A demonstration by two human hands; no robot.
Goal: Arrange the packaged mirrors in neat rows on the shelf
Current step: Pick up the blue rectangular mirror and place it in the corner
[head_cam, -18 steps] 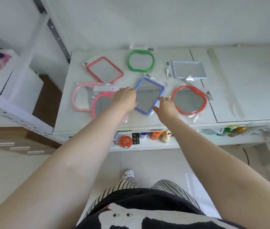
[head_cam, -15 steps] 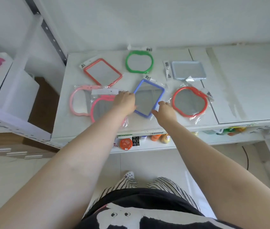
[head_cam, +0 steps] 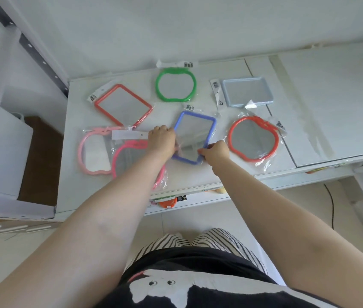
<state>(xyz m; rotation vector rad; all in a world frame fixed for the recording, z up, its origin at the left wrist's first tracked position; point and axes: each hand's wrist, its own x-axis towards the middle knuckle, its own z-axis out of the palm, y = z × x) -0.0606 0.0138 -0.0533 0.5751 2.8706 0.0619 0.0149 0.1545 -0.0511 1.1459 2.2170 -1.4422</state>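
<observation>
**Blue mirror mid-shuffle, plenty of ways to mess up the rows**

While both hands are on the blue mirror [head_cam: 195,136], the risk is mostly about what's crowded around it. The left hand [head_cam: 162,140] has its fingers curled on the mirror's left edge and the right hand [head_cam: 216,150] pinches its near right corner, so the thing is gripped from both sides, sitting tilted near the middle of the shelf [head_cam: 265,165].

Stuff I'd worry about:

- The left forearm lies right over the hot pink mirror [head_cam: 129,156], which overlaps the pale pink mirror [head_cam: 91,150] to its left. Any sweep of that arm could drag both, and the hot pink one's bag already sits close to the near edge, so it could slide off.
- These bags look slippery. If the grip is on loose plastic and not the frame, the blue one could slip or twist.
- The red apple mirror [head_cam: 253,138] is just beside it on the right, so swinging the blue one that way could bump it.
- The orange mirror [head_cam: 123,105] sits crooked on the far left, while the green mirror [head_cam: 176,84] and grey mirror [head_cam: 246,91] lie straighter along the far row. Squaring up against the crooked one would throw the row off.
</observation>
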